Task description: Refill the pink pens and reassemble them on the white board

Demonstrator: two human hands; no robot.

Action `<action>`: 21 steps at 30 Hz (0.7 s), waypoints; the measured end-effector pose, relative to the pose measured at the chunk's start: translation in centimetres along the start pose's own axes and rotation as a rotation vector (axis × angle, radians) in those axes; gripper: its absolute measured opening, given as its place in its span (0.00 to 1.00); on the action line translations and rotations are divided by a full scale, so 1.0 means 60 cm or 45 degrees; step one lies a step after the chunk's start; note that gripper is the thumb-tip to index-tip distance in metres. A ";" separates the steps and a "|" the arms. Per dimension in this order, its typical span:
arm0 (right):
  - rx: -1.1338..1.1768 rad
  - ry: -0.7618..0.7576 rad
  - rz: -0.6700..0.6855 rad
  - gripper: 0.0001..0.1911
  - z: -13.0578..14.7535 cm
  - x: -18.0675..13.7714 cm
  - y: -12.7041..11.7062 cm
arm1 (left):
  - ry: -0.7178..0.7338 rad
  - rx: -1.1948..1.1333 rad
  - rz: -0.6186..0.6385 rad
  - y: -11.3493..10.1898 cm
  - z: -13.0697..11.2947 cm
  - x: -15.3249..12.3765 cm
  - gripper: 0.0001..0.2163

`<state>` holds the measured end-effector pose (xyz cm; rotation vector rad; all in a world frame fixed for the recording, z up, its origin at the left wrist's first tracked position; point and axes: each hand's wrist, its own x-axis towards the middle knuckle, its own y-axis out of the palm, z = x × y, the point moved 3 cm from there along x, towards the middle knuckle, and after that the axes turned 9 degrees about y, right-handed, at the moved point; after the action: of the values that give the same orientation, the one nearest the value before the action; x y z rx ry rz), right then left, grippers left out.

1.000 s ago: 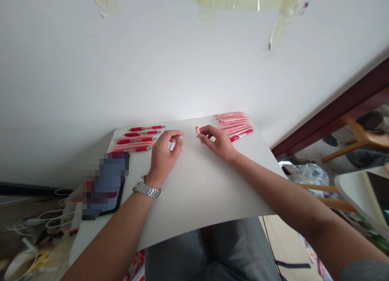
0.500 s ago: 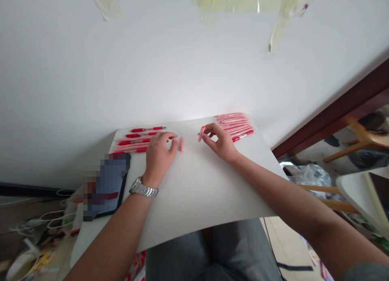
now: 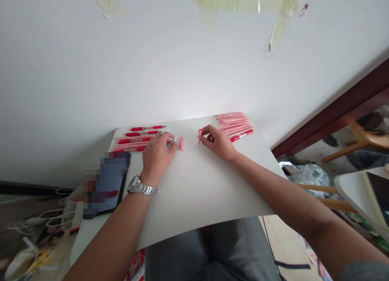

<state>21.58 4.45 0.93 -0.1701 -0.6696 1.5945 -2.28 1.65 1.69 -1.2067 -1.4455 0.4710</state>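
Observation:
My right hand [image 3: 220, 142] pinches a short pink tube [image 3: 199, 136], which looks like a pen cap or barrel part, held upright above the white table. My left hand [image 3: 158, 151], with a metal watch at the wrist, has thumb and fingers closed on a small whitish piece [image 3: 172, 139] whose kind is unclear. Just right of that hand a short pink pen part [image 3: 181, 143] lies on the table. Red pens [image 3: 142, 133] and pink pens [image 3: 130, 145] lie in a row, partly behind my left hand. Beyond my right hand is a stack of wrapped pink pens [image 3: 234, 121].
A red pen [image 3: 243, 135] lies at the near side of the pink stack. A phone or tablet [image 3: 112, 184] lies at the table's left edge. The wall [image 3: 170, 62] stands directly behind the white table [image 3: 197, 192]. A wooden stool [image 3: 361, 139] is off to the right.
A whitish piece now shows between my left thumb and fingers. My right hand has moved slightly left and turned the pink tube more upright. The loose pink part stays put.

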 end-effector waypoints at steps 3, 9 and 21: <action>0.050 0.004 -0.009 0.09 -0.002 0.001 0.000 | -0.019 0.006 0.021 -0.001 0.000 -0.001 0.05; 0.106 -0.002 -0.004 0.15 -0.003 0.000 -0.003 | -0.085 -0.015 0.047 -0.005 -0.003 -0.001 0.05; 0.142 -0.093 -0.012 0.16 0.004 -0.004 -0.007 | -0.087 0.132 0.083 -0.013 -0.010 0.003 0.02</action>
<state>21.87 4.13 1.29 -0.0265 -0.6349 1.6303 -2.01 1.30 2.59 -1.1674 -1.4249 0.6297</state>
